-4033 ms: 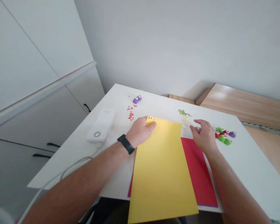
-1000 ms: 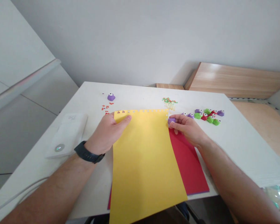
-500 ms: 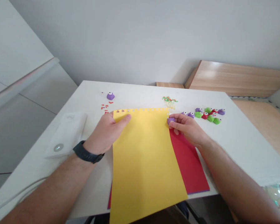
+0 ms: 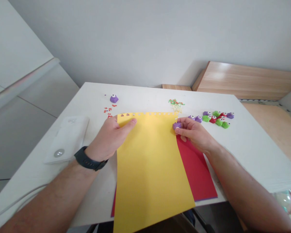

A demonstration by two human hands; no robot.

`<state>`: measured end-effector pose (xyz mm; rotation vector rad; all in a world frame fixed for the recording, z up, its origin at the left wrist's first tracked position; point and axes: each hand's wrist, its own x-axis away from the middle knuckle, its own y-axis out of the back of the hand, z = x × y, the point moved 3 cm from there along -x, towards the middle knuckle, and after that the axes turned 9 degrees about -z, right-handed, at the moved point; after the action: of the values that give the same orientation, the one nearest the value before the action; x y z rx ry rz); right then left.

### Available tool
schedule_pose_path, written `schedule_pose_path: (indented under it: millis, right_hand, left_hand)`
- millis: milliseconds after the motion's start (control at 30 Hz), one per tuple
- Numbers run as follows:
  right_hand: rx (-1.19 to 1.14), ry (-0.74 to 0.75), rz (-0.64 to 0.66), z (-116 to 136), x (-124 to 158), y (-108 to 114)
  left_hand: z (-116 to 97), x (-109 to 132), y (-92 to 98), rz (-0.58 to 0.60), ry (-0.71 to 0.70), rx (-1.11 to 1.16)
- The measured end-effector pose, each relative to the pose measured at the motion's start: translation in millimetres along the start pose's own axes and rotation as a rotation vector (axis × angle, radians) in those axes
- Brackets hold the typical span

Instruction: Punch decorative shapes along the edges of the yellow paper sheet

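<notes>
A large yellow paper sheet (image 4: 150, 161) stretches toward me, with a row of small cut-out holes along its far edge. My left hand (image 4: 113, 132), with a dark watch on the wrist, grips its far left corner, thumb on top and fingers hidden underneath. My right hand (image 4: 192, 132) is closed around a small purple craft punch (image 4: 177, 126) set at the sheet's far right corner. Under the yellow sheet lies a red sheet (image 4: 196, 168), showing on the right. Another purple punch (image 4: 113, 98), with a googly eye, stands beyond my left hand.
Several green, red and purple punches (image 4: 219, 122) cluster at right. Small red paper cut-outs (image 4: 109, 110) lie at left, green, red and yellowish ones (image 4: 176, 104) behind the sheet. A white box-like device (image 4: 68, 139) and a cable (image 4: 19, 202) are on the left.
The purple punch and the far right corner of the yellow sheet have shifted very slightly left and tilted a little. Both hands keep their hold.
</notes>
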<state>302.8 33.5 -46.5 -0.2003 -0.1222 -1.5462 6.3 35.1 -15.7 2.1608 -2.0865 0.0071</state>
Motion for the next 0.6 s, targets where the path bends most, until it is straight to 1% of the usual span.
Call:
schedule_pose_path:
  millis: [100,233,600]
  right_hand:
    - [0.01,-0.027,-0.016,-0.9,-0.8,0.5]
    - [0.024,-0.039,0.007,-1.2,-1.2,0.8]
    - [0.029,-0.043,0.031,-3.6,-1.4,2.1]
  left_hand:
    - [-1.6,0.4,-0.7,0.0,-0.02,-0.01]
    - [-3.7,0.7,-1.5,-0.011,-0.049,-0.009]
    - [-3.5,1.6,-1.1,-0.024,-0.038,0.007]
